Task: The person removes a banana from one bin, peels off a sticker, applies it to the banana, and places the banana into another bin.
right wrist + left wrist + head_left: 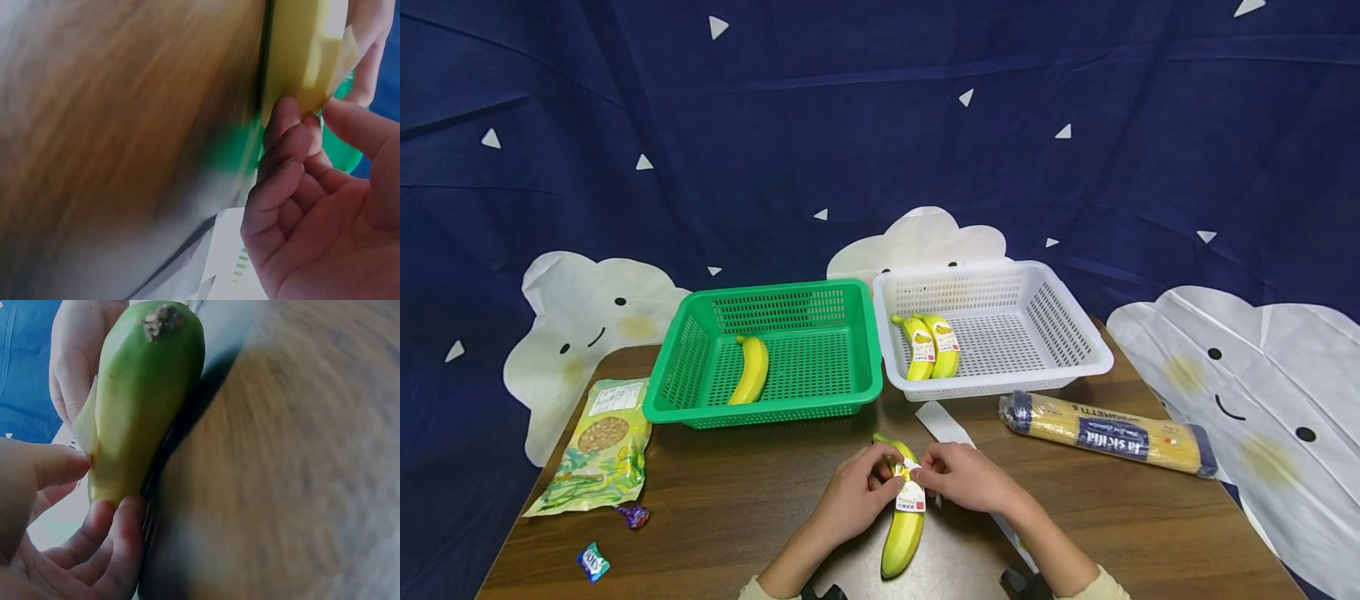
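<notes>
A yellow banana (pixel 901 546) with greenish ends lies on the table, stem pointing away from me. Around its middle is a white printed label (pixel 911 497), whose edge stands off the peel in the left wrist view. My left hand (pixel 856 493) grips the banana from the left, fingertips against its side and thumb at the label. From the right, my right hand (pixel 966 477) holds it likewise, thumb and fingertips at the label's upper part. Beneath the right forearm runs a long white strip (pixel 942 422), partly hidden by that hand.
At the back left, a green basket (pixel 763 414) holds one unlabelled banana (pixel 751 371). Beside it, a white basket (pixel 1000 383) contains two labelled bananas (pixel 947 360). A spaghetti pack (pixel 1108 433) lies right; a patterned food bag (pixel 601 446), lollipop (pixel 636 517) and small wrapped sweet (pixel 593 562) lie left.
</notes>
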Demonstrator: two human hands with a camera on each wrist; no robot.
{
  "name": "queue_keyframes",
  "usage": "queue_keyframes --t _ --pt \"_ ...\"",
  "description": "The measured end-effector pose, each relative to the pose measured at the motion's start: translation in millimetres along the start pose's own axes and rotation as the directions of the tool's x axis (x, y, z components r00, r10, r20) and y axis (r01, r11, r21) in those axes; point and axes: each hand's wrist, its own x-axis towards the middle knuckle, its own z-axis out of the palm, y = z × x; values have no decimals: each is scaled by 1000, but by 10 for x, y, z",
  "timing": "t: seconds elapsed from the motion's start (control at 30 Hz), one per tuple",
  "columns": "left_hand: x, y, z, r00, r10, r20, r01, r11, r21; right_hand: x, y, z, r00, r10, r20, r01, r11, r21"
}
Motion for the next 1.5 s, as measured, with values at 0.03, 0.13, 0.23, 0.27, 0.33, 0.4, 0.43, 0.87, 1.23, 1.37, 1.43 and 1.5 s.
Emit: queue_keyframes --t 0.03,0.13,0.23,0.27,0.33,0.4,0.43,0.87,1.23,1.37,1.43,1.5 --pt "-1 -1 1 1000 9 0 -9 1000 4 1 -2 0 1000 0 -1 0 1000 -2" --pt "-1 -4 3 1000 27 4 -27 1000 7 6 -3 -1 1000 5 -20 -5 1000 -2" --pt "0 -8 0 999 47 10 -47 999 12 12 -4 -2 999 -4 -48 3 1000 -6" --pt "-1 -6 -2 999 49 13 -49 999 13 14 -3 -3 999 -10 -53 10 1000 -6" --pt "-3 0 -10 998 52 20 -52 999 14 16 -7 -4 998 -30 -56 29 999 -12" --pt "-6 5 -20 998 54 30 -54 998 16 17 -10 -2 998 -53 -43 52 998 -22" --pt "-7 7 -27 998 55 37 -56 998 18 16 -11 -1 998 -62 -34 61 998 -24" --pt "-23 -5 -132 981 47 189 -59 997 55 -20 -17 -57 995 -62 73 61 998 20" --pt "-16 7 -170 966 72 247 -84 996 38 -38 -26 -84 987 -87 137 72 992 107" --pt "-17 12 -177 963 71 261 -84 996 40 -41 -11 -73 986 -91 142 76 992 105" --pt "-18 15 -182 961 68 268 -83 996 45 -40 -5 -70 985 -94 144 79 992 103" --pt "-19 20 -188 959 59 276 -78 995 59 -39 -2 -70 984 -98 148 83 991 101"
